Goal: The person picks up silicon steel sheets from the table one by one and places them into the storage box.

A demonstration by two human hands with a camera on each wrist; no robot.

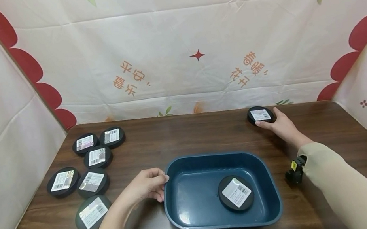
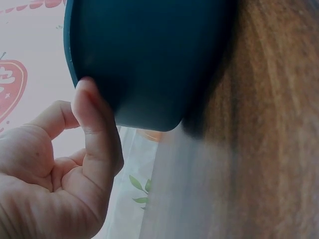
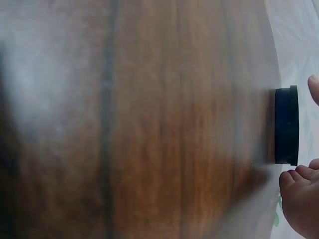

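My left hand (image 1: 151, 184) pinches the left rim of a dark blue rectangular tray (image 1: 190, 193) between thumb and fingers; the left wrist view shows the thumb (image 2: 89, 107) against the rim. One flat round black container (image 1: 236, 193) with a white barcode label lies inside, right of centre. At the table's far right, my right hand (image 1: 284, 127) reaches around another such container (image 1: 251, 116), thumb in front and fingers at its right side. In the right wrist view this container (image 3: 286, 125) sits flat on the table, with the thumb and fingers spread apart around it.
Several more labelled round black containers (image 1: 97, 157) lie grouped on the left side of the brown wooden table (image 1: 172, 136). White printed cloth (image 1: 164, 37) hangs behind and along both sides. A small black device (image 1: 295, 171) is strapped at each wrist.
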